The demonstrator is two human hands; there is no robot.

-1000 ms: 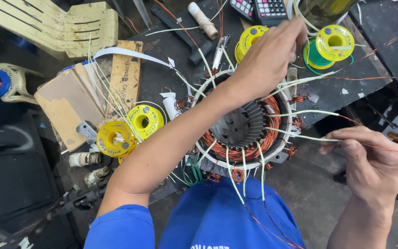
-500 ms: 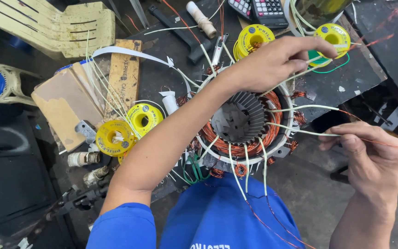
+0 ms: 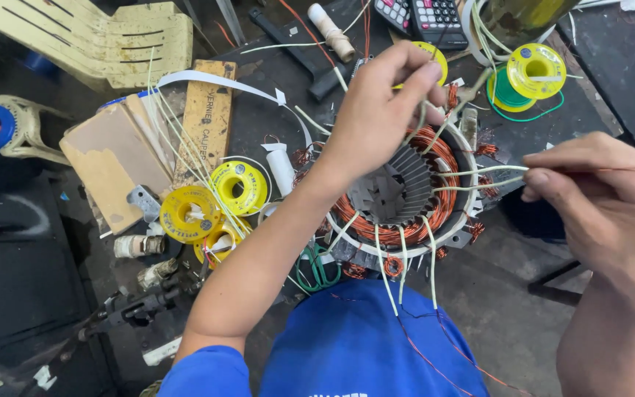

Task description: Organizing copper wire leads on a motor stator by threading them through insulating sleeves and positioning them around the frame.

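Over the round copper-wound motor stator [image 3: 398, 195], left hand [image 3: 376, 110] pinched pale sleeved lead wires [image 3: 472, 173] at its far rim. Right hand [image 3: 604, 198], beside it, pinched thin copper wire [image 3: 626, 169]. Likely limp, kink-prone; best gripped near sleeved ends.

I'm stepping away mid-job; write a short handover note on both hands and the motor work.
Left hand: reaches over the stator, pinching a pale sleeved lead at its far rim.
Right hand: pinches a thin copper wire beside two sleeved leads sticking out sideways.
Done: copper windings sit in the slots, with sleeved leads fanned out around the rim.
Left: the leads hang loose, none visibly joined. Yellow spools lie to the left.
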